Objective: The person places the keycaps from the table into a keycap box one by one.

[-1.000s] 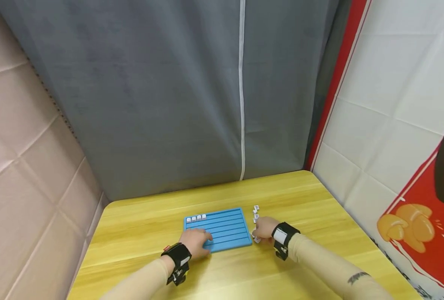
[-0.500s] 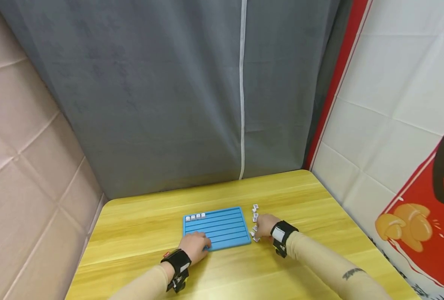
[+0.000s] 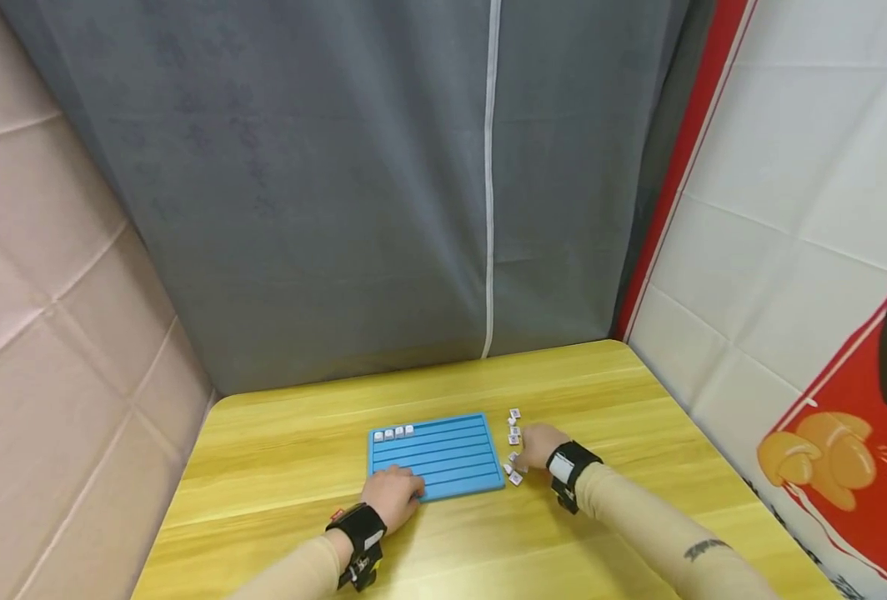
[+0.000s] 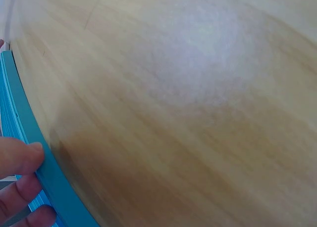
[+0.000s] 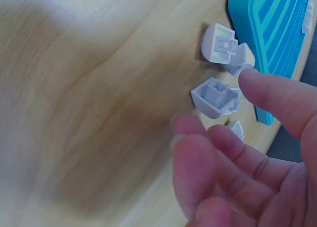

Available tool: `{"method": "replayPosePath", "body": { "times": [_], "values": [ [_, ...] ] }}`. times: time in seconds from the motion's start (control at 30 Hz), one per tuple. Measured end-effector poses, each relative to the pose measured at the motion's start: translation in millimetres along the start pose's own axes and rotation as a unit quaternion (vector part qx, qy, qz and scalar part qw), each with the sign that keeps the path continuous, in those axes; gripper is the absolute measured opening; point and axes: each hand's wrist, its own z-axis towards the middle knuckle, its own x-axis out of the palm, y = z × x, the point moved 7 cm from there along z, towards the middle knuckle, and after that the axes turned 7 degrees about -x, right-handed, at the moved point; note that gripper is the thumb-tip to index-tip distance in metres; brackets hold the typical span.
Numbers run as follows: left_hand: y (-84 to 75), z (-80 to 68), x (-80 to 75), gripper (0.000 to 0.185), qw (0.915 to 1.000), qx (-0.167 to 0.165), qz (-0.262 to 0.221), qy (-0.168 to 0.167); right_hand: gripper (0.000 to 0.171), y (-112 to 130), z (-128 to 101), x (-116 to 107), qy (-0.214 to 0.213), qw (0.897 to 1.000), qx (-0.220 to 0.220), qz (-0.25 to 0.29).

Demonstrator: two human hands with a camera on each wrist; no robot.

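A blue ridged tray (image 3: pixel 454 458) lies on the table, with several white keycaps (image 3: pixel 388 434) in a row at its back left corner. My left hand (image 3: pixel 393 494) holds the tray's front left edge; in the left wrist view the thumb and fingertips are at the blue rim (image 4: pixel 30 120). Beside the tray's right edge, my right hand (image 3: pixel 541 446) is over loose keycaps (image 3: pixel 515 479). The right wrist view shows its thumb and fingers apart, with an upturned hollow keycap (image 5: pixel 216 97) near the gap. Two more keycaps (image 5: pixel 218 44) lie touching by the thumb tip.
More loose keycaps (image 3: pixel 514 431) lie in a line along the tray's right side, toward the back. The yellow wood-grain table (image 3: pixel 301 417) meets a grey curtain (image 3: pixel 353 250) behind, with a pale panel (image 3: pixel 76 333) at left and a white-and-red printed sheet (image 3: pixel 759 250) at right.
My right hand has shifted slightly back and right, uncovering more loose keycaps. The left hand's fingers have drawn in at the tray's edge. The tray and its row of keycaps stay put.
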Motion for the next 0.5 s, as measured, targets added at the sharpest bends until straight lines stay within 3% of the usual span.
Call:
{"method": "replayPosePath", "body": {
  "times": [0.5],
  "values": [
    [-2.2,-1.5,-0.6,0.011,1.0,0.001,0.0,-0.003,0.033,4.7,-3.0,-2.1,0.026,0.999,-0.006,0.023]
  ]
}}
